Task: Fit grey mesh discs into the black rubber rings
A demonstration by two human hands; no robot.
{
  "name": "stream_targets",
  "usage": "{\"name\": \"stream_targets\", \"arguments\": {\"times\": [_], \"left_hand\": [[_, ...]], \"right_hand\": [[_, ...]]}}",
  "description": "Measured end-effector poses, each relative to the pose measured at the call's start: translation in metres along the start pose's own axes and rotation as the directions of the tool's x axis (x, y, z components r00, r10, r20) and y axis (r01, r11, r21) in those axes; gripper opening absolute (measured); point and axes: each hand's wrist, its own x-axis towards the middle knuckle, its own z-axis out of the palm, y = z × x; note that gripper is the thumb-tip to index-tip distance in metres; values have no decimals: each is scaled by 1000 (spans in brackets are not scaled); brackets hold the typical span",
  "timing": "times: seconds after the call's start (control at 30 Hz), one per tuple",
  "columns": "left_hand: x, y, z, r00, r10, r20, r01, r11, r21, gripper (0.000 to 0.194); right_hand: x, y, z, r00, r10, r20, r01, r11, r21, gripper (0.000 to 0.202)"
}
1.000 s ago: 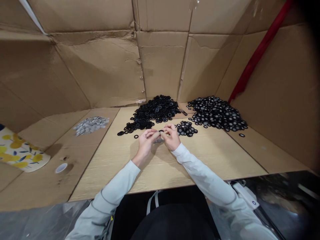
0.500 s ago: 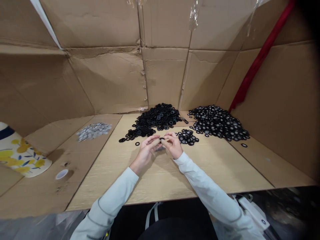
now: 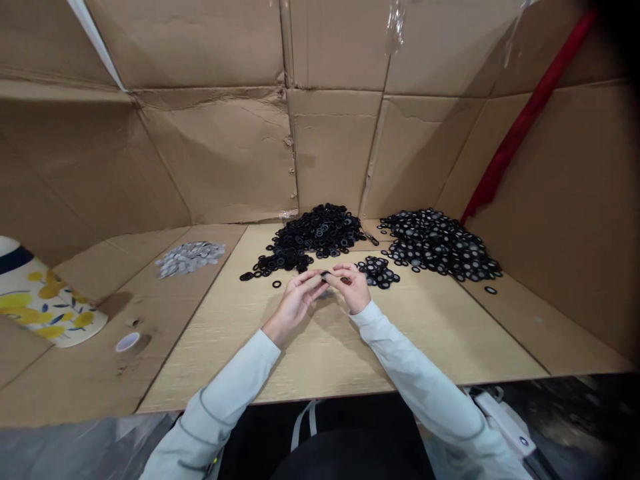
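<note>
My left hand [image 3: 299, 297] and my right hand [image 3: 353, 288] meet over the middle of the board, fingertips pinched together on a small black ring [image 3: 325, 274]. Fingers cover most of that ring, so whether a disc sits in it is hidden. Behind my hands rises a big heap of black rings [image 3: 320, 230], with loose ones spilling to its left. Close to my right hand lies a small pile of black rings with grey centres [image 3: 379, 272]. A larger pile of such filled rings [image 3: 440, 243] is at the back right.
Grey discs [image 3: 191, 258] form a low pile on the left cardboard. A flowered cylinder [image 3: 55, 300] and a white tape roll [image 3: 127, 343] stand at the left. A small dark tool [image 3: 371, 239] lies between the heaps. Cardboard walls [image 3: 215, 153] enclose the back and sides; a red strip [image 3: 525, 120] hangs right.
The view has shifted slightly. Both hands stay together on the small ring; my right fingers have turned a little, and the piles look the same.
</note>
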Motion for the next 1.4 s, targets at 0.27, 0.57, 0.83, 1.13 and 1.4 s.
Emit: {"name": "stream_targets", "arguments": {"times": [0.27, 0.57, 0.83, 1.13, 1.4], "left_hand": [[-4, 3, 0, 999, -22, 26, 20, 996, 84, 22], [-5, 6, 4, 995, 95, -37, -88, 984, 157, 32], [-4, 6, 5, 984, 135, -117, -93, 945, 314, 22], [-2, 6, 1, 970, 203, -130, -142, 917, 373, 26], [-3, 1, 1, 990, 55, -131, -29, 980, 195, 25]], "right_hand": [[5, 1, -12, 957, -217, -192, 190, 970, -149, 19], [2, 2, -6, 993, -107, -49, 106, 994, -37, 22], [-1, 7, -1, 981, -196, 1, 193, 962, -194, 10], [-5, 8, 2, 944, -325, 53, 328, 915, -233, 8], [-1, 15, -1, 946, -292, 140, 312, 937, -154, 10]]}}
